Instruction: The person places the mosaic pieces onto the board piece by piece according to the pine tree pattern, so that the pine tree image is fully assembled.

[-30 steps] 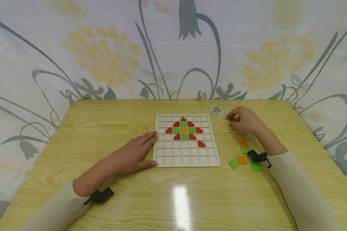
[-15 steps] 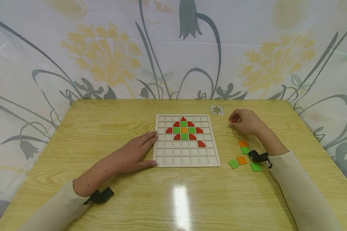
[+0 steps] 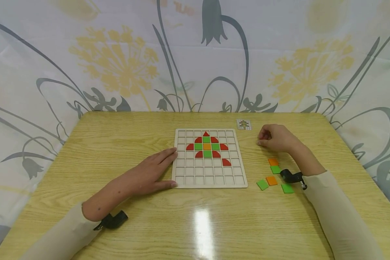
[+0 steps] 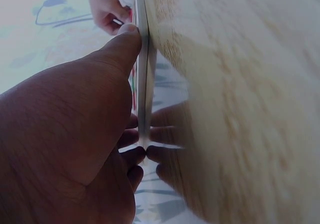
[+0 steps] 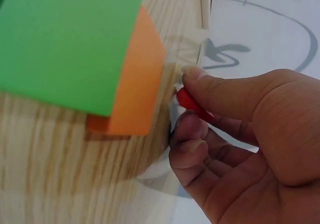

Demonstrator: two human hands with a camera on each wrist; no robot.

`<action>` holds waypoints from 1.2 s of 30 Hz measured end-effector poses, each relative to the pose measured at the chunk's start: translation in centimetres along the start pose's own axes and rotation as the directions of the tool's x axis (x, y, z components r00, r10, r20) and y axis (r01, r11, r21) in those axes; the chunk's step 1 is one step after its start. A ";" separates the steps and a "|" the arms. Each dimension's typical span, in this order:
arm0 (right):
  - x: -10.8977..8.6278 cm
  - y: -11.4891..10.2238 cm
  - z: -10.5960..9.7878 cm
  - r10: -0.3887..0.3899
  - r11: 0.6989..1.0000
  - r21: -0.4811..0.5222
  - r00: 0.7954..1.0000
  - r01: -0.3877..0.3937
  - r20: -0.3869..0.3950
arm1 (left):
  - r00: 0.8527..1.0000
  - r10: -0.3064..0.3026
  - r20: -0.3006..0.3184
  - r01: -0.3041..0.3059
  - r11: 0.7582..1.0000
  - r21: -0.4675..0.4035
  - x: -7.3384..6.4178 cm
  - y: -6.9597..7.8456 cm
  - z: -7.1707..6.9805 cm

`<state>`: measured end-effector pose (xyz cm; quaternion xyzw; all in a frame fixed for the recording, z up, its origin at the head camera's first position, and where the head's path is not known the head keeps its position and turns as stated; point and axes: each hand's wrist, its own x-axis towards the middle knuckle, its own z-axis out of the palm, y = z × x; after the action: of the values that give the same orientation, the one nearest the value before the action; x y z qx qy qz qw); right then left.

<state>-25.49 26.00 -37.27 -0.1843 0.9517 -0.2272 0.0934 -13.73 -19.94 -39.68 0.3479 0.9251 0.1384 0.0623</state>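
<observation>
My left hand (image 3: 149, 173) lies at the left side of a pale wooden grid board (image 3: 189, 172), its straight fingers and thumb touching the edge. On the board sits a pattern of tiles: a red triangle (image 3: 206, 134) on top, red quarter-rounds, green squares and an orange square (image 3: 207, 146) in the centre. One red quarter-round (image 3: 226, 162) lies apart, lower right. To the right of the board, my right hand (image 3: 277, 138) pinches a small red tile (image 5: 194, 104) between thumb and fingers, seen in the right wrist view; its outline is partly hidden by the fingers.
Loose orange (image 3: 271, 180) and green (image 3: 262, 184) square tiles lie on the wooden table (image 3: 143, 227) near my right wrist. A small pattern card (image 3: 244, 124) lies behind the board's right corner. A flowered cloth (image 3: 188, 65) hangs at the back.
My right hand has shifted slightly right and towards me, and the red tile in it has gone out of sight in the head view. The left hand and board stay put.
</observation>
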 end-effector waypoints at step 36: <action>-0.5 -10.0 2.5 -0.251 0.952 0.178 0.968 0.248 -0.008 | 1.000 -0.002 0.004 0.002 1.000 0.002 0.0 0.0 -0.1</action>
<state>-21.27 16.88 -34.75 -0.2954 0.8960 -0.3199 0.0869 -13.76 -20.01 -39.59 0.3474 0.9255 0.1370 0.0640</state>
